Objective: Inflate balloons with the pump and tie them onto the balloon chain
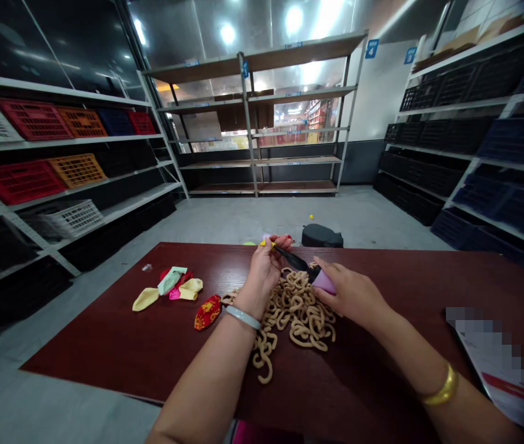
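Observation:
My right hand (pixel 349 290) is closed round the purple body of a purple-and-black tool (pixel 324 282), whose dark tapering end reaches towards my left hand. Fingers pinched, my left hand (pixel 268 262) is at the far end of that dark part, by a small yellow piece (pixel 264 243). I cannot make out what the yellow piece is. Beneath both hands a heap of tan curled pieces (pixel 303 314) lies on the brown table (pixel 150 357). Left of the heap rests a limp red piece with a yellow pattern (pixel 207 312), like an uninflated balloon.
More limp balloon-like pieces (pixel 173 283) in yellow, green, red and pink lie on the table's left. At the right edge is a flat object with a blurred face (pixel 493 357). A black item (pixel 321 235) stands beyond the table. Shelves with crates (pixel 34 120) line both sides.

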`<state>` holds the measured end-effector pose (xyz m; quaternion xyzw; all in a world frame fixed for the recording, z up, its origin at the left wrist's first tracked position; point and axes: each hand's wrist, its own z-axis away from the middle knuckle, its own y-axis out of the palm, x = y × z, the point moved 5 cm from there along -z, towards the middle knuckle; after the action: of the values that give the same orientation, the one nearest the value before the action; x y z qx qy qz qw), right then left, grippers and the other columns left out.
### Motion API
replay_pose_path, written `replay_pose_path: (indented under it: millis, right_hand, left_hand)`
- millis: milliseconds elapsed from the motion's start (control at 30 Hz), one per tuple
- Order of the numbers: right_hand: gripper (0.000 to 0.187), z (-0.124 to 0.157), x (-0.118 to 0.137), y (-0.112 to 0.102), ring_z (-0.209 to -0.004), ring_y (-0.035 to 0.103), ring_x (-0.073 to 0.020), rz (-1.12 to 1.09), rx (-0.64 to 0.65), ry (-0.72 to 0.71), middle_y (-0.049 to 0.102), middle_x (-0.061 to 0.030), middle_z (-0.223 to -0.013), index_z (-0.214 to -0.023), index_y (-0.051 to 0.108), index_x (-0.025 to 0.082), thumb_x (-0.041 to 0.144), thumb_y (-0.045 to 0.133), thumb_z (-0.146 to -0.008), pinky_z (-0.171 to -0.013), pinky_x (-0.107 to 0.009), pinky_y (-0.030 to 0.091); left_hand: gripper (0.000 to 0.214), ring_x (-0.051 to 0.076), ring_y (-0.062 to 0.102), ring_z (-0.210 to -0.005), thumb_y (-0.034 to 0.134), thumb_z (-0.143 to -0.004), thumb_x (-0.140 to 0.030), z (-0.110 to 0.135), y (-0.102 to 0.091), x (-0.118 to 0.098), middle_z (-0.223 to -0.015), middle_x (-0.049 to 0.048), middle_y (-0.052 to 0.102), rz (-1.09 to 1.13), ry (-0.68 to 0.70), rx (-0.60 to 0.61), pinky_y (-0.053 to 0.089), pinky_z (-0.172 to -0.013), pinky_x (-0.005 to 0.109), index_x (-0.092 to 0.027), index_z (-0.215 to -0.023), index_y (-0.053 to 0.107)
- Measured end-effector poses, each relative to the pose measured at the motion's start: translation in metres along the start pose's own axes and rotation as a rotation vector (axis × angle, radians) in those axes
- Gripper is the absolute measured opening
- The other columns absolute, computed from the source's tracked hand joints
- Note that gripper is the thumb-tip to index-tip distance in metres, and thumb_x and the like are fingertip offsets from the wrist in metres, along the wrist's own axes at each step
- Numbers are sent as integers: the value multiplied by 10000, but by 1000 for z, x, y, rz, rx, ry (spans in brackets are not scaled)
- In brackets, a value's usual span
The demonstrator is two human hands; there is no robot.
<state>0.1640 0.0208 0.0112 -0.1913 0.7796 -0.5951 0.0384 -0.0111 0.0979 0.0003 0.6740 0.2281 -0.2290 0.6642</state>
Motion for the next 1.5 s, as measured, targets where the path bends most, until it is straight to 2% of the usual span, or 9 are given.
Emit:
replay_pose_path:
  millis: [133,267,567,733,867,1000,1100,1333,1500]
  right_hand:
    - [652,1,-1,1,-976,623,-272,-20,-2,-16,622,-98,-1173,-1426,353,282,520,477,-832,-740,-348,457]
    - [667,3,-4,3,-1005,613,-276,-50,-7,-25,612,-104,-1200,-1435,338,257,527,464,-839,-763,-366,463]
    - [675,6,-8,3,-1072,591,-278,-128,-16,-31,583,-104,-1259,-1447,315,241,509,463,-845,-827,-395,469]
    - [676,7,-9,5,-1079,592,-268,-144,-33,-45,585,-114,-1257,-1446,314,223,521,452,-855,-839,-383,474]
    - [661,7,-7,5,-1081,594,-271,-125,-54,-34,589,-113,-1248,-1445,312,221,489,462,-860,-848,-393,477]
    - [659,7,-4,2,-1095,588,-272,-134,-75,-19,582,-107,-1261,-1444,308,230,488,469,-860,-861,-407,484]
    - [657,8,0,1,-1105,583,-263,-162,-73,-43,571,-94,-1280,-1449,294,241,466,479,-860,-879,-410,487]
    - [645,12,6,3,-1139,567,-264,-166,-94,-79,539,-91,-1334,-1436,317,243,429,502,-847,-909,-440,485]
    - [636,11,7,4,-1160,557,-264,-180,-98,-99,536,-86,-1341,-1437,321,253,418,498,-848,-922,-440,484]
  left_hand:
    - [180,181,688,-770,561,-882,-300,3,2,5,-869,111,708,-59,15,-7,527,-821,366,-126,-922,586]
    - [221,166,681,-744,585,-868,-314,5,5,12,-857,102,705,-106,33,43,526,-790,328,-118,-971,590]
    - [278,177,674,-808,613,-844,-355,16,14,26,-912,98,702,-195,142,106,509,-797,325,-134,-1010,582]
    - [252,195,658,-922,607,-849,-356,23,18,39,-957,110,696,-185,63,135,484,-877,354,-129,-958,600]
    - [242,209,639,-994,627,-836,-335,27,20,42,-1037,115,687,-117,-18,146,474,-902,377,-148,-986,594]
    - [222,219,641,-1002,653,-812,-278,31,29,36,-1073,120,683,-50,-128,185,468,-919,386,-149,-987,607]
    - [188,225,638,-1027,662,-793,-218,31,32,26,-1071,112,685,-15,-138,176,446,-959,397,-150,-963,620]
    - [223,182,670,-931,685,-781,-223,28,29,14,-984,86,703,22,48,119,432,-976,371,-150,-973,600]
    - [327,194,690,-811,662,-803,-356,31,31,11,-867,110,710,-31,108,35,485,-878,359,-132,-1021,566]
